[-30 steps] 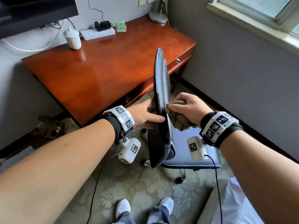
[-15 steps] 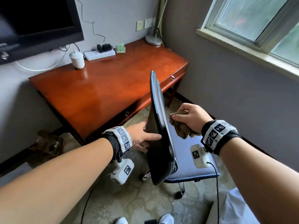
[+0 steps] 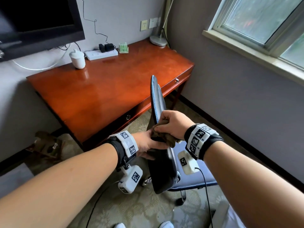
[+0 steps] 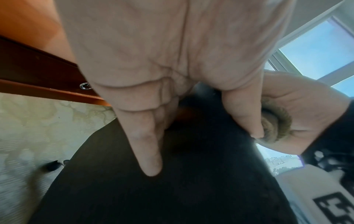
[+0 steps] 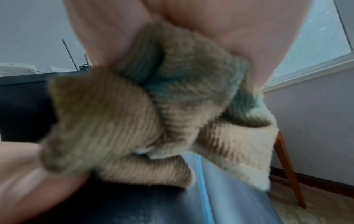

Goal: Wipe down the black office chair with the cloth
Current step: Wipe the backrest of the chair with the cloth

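The black office chair stands edge-on to me, its backrest (image 3: 162,170) upright over the seat (image 3: 194,180). My left hand (image 3: 146,143) holds the backrest from the rear. Its fingers (image 4: 149,151) lie flat on the black back panel (image 4: 172,189) and its thumb (image 4: 247,118) reaches over the rim. My right hand (image 3: 171,124) grips a bunched brown cloth (image 3: 164,137) and presses it on the backrest's blue-stitched rim, right against the left thumb. In the right wrist view the cloth (image 5: 153,106) fills most of the frame above the backrest (image 5: 134,204).
A red-brown desk (image 3: 107,89) stands just beyond the chair, bearing a white lidded cup (image 3: 77,59), a power strip (image 3: 101,54) and a lamp base (image 3: 158,40). A TV (image 3: 37,22) hangs left. A wall with a window (image 3: 263,22) runs along the right. A white bag (image 3: 230,218) lies by my feet.
My right hand has carried the cloth from the backrest's front face onto its rim, down against my left thumb. The left hand has kept its hold. My view has tilted upward.
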A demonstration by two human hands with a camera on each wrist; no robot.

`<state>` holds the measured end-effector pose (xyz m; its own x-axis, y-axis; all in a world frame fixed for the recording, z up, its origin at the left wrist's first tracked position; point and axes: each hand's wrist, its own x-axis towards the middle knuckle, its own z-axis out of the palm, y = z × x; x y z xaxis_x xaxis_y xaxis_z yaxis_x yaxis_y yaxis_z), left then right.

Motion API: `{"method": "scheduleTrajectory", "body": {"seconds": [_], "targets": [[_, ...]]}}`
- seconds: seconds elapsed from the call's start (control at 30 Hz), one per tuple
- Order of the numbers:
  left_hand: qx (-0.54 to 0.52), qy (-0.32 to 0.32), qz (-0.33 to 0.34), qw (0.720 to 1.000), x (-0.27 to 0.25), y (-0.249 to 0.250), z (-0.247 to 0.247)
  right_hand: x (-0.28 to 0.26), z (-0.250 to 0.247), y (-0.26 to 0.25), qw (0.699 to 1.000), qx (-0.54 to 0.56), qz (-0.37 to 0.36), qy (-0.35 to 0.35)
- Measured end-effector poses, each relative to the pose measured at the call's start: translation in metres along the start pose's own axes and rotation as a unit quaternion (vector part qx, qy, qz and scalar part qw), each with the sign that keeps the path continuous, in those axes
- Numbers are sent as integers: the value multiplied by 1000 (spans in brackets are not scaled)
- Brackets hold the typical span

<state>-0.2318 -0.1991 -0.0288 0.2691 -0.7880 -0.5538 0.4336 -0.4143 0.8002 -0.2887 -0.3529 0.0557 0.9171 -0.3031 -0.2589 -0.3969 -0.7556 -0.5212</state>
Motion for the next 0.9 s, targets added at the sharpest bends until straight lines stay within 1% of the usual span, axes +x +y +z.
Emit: {"method": "scheduleTrajectory", "body": {"seconds": [0.1,0.23,0.3,0.4,0.43,0.5,0.57,0.63,0.67,0.8,0.9], "targets": [[-25,19,2,999,-2,1,0,15,2,-2,999,24,0,31],[-32,20,10,999,-3,6,-2,33,1,-1,996,56,-6,73],[-2,29,26,999,-5,10,-2,34,0,3,996,67,-10,51],[17,36,38,998,-7,12,2,31,-4,16,998,50,-25,-25],[17,36,37,999,-8,11,5,31,-5,19,998,38,-30,-36],[-11,34,27,999,-7,7,7,37,-7,19,998,34,-43,-24],[-51,22,14,998,-6,3,6,46,-5,13,997,58,-55,16],[-59,17,10,998,-4,0,2,56,-4,7,994,78,-58,49],[-58,22,6,998,-2,-2,-1,59,-4,6,993,85,-58,53],[-28,38,-4,999,2,-3,0,48,2,19,993,73,-87,28],[-37,58,-3,998,1,-5,7,32,7,34,990,55,-126,6]]}}
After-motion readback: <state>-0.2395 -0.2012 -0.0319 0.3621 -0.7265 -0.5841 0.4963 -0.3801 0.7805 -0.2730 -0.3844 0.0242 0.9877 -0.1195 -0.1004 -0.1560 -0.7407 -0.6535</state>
